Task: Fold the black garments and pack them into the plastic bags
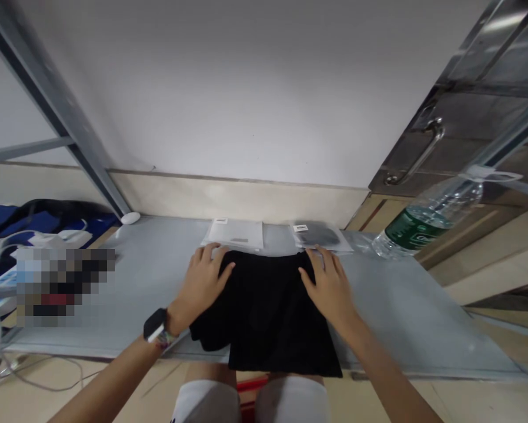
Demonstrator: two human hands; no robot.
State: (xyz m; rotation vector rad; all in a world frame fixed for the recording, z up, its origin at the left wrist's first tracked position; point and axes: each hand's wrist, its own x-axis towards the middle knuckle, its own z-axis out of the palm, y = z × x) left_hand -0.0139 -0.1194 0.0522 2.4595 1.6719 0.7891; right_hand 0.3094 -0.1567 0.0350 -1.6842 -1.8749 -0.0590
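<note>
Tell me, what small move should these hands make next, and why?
Perhaps the left hand should straighten the left side of the black garment: its lower edge there looks uneven and ends higher in the picture than on the right.

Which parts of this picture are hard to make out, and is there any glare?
Head view: a bright streak of glare near the top of the metal door; head view: the black cloth is so dark that few folds show; head view: a pixelated patch at left hides what lies there.
</note>
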